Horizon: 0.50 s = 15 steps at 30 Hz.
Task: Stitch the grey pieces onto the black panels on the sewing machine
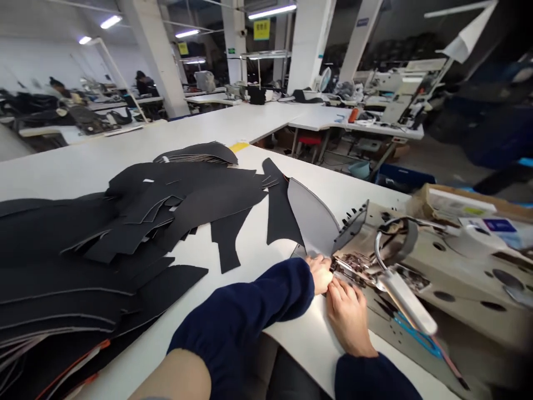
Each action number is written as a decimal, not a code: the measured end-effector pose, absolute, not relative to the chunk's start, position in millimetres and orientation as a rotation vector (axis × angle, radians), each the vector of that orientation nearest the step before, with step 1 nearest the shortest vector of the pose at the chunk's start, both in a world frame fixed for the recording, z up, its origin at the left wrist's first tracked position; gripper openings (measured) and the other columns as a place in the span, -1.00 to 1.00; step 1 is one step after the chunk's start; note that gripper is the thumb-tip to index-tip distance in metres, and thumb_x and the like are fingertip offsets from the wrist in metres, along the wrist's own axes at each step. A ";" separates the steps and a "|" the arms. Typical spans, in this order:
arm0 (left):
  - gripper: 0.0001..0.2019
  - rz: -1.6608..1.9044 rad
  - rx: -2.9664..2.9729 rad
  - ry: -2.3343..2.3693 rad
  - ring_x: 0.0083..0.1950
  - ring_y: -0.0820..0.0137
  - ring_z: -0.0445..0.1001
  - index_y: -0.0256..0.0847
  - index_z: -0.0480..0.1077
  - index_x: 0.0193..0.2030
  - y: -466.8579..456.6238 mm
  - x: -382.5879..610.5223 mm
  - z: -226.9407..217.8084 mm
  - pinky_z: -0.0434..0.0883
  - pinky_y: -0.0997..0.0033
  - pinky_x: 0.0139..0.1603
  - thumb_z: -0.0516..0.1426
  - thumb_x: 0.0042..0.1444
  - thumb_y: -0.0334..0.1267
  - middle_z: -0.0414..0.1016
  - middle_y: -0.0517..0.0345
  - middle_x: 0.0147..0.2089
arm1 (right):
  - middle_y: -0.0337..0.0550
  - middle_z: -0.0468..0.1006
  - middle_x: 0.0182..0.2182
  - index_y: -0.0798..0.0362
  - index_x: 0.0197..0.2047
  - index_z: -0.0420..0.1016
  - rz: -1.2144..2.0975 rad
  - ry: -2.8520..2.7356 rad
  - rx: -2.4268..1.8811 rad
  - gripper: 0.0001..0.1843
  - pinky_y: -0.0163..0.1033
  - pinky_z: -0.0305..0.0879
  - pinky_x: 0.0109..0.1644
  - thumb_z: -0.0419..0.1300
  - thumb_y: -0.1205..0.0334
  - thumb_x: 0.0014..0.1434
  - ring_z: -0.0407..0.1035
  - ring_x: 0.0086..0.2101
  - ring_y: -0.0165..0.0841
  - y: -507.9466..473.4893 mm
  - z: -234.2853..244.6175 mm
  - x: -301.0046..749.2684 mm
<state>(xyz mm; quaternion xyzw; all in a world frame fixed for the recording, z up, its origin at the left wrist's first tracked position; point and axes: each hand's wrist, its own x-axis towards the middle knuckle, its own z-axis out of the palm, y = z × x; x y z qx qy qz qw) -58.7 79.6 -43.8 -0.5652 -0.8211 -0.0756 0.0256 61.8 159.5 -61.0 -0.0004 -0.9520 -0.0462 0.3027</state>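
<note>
**Grey Panel Pinched at the Machine**

Just right of centre frame: one curved grey panel (311, 222), matte, dark-edged, wide and rounded at the top, narrowing downward to the fingers. Standing up off the white table (250, 130), lower tip pressed to the machine bed (466, 278).

Left hand (320, 273), navy-sleeved, closed into a pinch on the panel's lower edge. Right hand (348, 315) just below it, fingers curled and pushed against the same edge; grip itself hidden behind the knuckles, so cannot tell whether closed on the piece or only touching.

Across the left half of the frame: a loose heap of black cut pieces (137, 222), too overlapped to count, with one long black piece (280, 208) lying apart just left of the grey panel. Lower left: a second, neater stack (62, 311) with orange showing at the edge.

One white lamp head (410, 303) on a bent arm at lower right. Upper left, far back: two people seated at benches. One yellow sign (261, 29) at top centre.
</note>
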 end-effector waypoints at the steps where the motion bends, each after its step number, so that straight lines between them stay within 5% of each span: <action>1: -0.79 -0.237 -1.747 -2.539 -0.03 0.17 0.29 -0.26 0.51 -0.28 79.6 -59.0 -43.9 0.38 0.17 -0.18 0.06 0.11 -0.27 0.38 -0.07 -0.10 | -0.01 0.56 -0.14 0.12 -0.19 0.47 -0.129 -2.506 0.019 -0.78 0.00 0.14 0.06 0.02 0.40 0.20 0.39 -0.12 -0.19 161.2 -61.2 61.4; 11: -0.73 -0.215 -1.729 -2.548 0.00 0.09 0.33 -0.35 0.52 -0.18 83.1 -57.3 -50.2 0.41 0.21 -0.22 0.03 0.13 -0.29 0.34 -0.18 -0.09 | -0.06 0.59 -0.22 0.06 -0.16 0.51 0.216 -2.489 -0.116 -0.71 -0.02 0.30 -0.07 0.01 0.19 0.20 0.46 -0.25 -0.18 185.2 -81.3 70.8; 15: -0.69 -0.136 -1.695 -2.573 0.00 0.13 0.39 -0.31 0.52 -0.15 77.5 -53.4 -36.1 0.40 0.26 -0.31 -0.01 0.15 -0.28 0.37 -0.23 -0.09 | -0.03 0.49 0.01 0.02 -0.02 0.48 0.595 -2.421 -0.406 -0.53 0.06 0.31 0.06 0.00 -0.05 0.16 0.41 -0.05 -0.05 176.8 -81.0 73.3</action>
